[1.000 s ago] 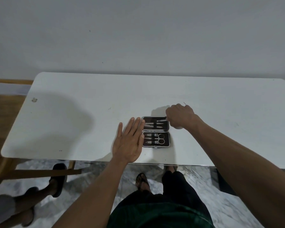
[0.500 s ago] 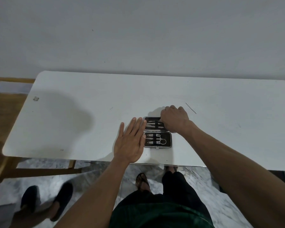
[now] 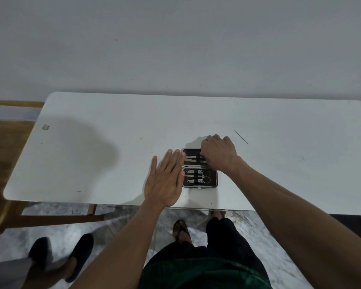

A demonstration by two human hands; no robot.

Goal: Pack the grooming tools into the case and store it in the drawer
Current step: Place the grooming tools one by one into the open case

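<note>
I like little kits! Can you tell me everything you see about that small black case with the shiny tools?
The case lies open and flat near the front edge of the white table. It is dark inside with a pale rim, in two halves. Silvery metal tools, including small scissors, sit under dark straps. The left hand lies flat against its left side; the right hand covers the far half's right end, fingers curled, their grip hidden.

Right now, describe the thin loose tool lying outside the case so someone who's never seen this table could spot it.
Start at the white table and find the open black case near its front edge, under the right hand. Beyond that hand and off to its right lies a thin dark pin-like tool, set diagonally. It alone lies bare on the tabletop, outside the case.
</note>
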